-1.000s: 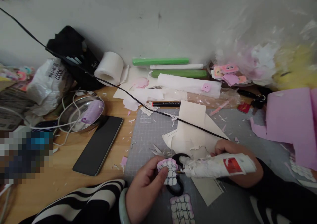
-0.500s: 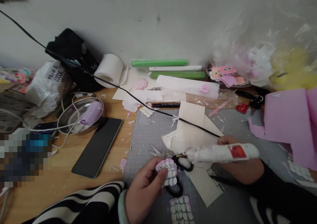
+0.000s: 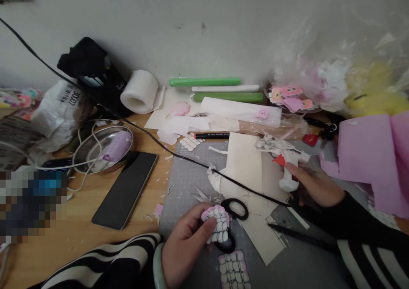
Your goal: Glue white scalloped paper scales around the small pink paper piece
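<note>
Left hand (image 3: 187,242) is clenched lightly on a small pink-edged paper cutout (image 3: 217,223) with a black grid of cell shapes drawn on it; it is pinched between thumb and fingertips, low centre, just above the grey cutting mat (image 3: 188,174). The cutout is judged very light, thin and floppy, easily creased or torn at the narrow drawn lobes. Best taken at the edge with a soft pinch, as it is held now, clear of any wet glue. A second cutout of the same pattern (image 3: 234,271) lies flat on the mat just below it.

Right hand (image 3: 311,182) is closed round the handle of a white hot glue gun (image 3: 286,159), held over the cream paper sheets (image 3: 246,165), well apart from the cutout. The gun body is crusted with paper scraps and dried glue; nozzle points left. It is judged rigid, moderately light, hot at the tip, so it is to be gripped at the handle only. Its black cord (image 3: 153,140) runs across the mat and up to the left, and drag from it may tug the gun.

Black-handled scissors (image 3: 233,214) lie on the mat touching or just beside the cutout. A black phone (image 3: 126,189) lies face-up on the wooden table (image 3: 76,233) to the left; a black marker (image 3: 212,135) and a white tape roll (image 3: 140,92) lie further back.
</note>
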Available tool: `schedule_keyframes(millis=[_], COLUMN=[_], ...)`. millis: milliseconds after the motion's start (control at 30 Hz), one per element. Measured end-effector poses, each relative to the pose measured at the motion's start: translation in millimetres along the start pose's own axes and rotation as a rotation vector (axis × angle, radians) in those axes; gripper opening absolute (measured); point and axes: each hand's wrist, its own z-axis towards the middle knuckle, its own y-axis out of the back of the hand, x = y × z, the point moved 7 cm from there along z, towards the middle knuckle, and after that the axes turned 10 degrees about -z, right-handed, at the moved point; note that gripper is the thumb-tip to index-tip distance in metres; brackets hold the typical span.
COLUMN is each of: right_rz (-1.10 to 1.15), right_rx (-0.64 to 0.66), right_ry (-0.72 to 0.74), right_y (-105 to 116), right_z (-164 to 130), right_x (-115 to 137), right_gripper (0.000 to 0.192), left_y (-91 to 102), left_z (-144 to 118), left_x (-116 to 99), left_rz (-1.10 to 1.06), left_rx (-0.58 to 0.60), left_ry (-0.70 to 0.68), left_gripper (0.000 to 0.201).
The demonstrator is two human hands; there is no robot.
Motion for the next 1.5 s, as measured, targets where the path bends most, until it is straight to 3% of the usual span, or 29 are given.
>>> schedule_keyframes(millis=[67,133,200,233,300,400,500,833,1033,1500], right_rz=[-0.246,-0.423,-0.512,-0.500,-0.322,-0.052,0.124,0.204,0.110,0.021], right_rx=[-0.089,-0.252,-0.413,-0.423,-0.226,0.208,0.383,0.509,0.433,0.410], right_ry=[0.049,0.190,0.364,0.415,0.472,0.409,0.317,0.180,0.269,0.372], right_y=[8,17,18,13,-14,-69,-99,-106,-104,-110], right_z=[-4,-16,-38,-48,-65,-83,-88,-83,-83,-88], right_x=[5,21,41,46,49,39,29,29,29,31], right_gripper=[0.044,0.045,0.040,0.037,0.028,0.016,0.018,0.018,0.012,0.008], left_y=[-0.1,-1.1,-2.6,-3.2,-4.2,-5.5,-6.7,-10.7,-12.8,-11.8], left_z=[0,0,1,1,1,0,-1,-3,-2,-2], left_x=[0,-1,-1,-1,0,0,0,-2,-1,-2], left_rz=[-0.001,0.002,0.003,0.004,0.004,0.007,0.007,0.099,0.154,0.349], left_rx=[-0.004,0.008,0.029,0.038,0.058,0.082,0.100,0.141,0.152,0.138], left_ry=[0.003,-0.002,-0.012,-0.014,-0.013,-0.022,-0.037,-0.027,-0.028,-0.052], left_gripper=[0.032,0.032,0.030,0.029,0.028,0.025,0.020,0.020,0.019,0.016])
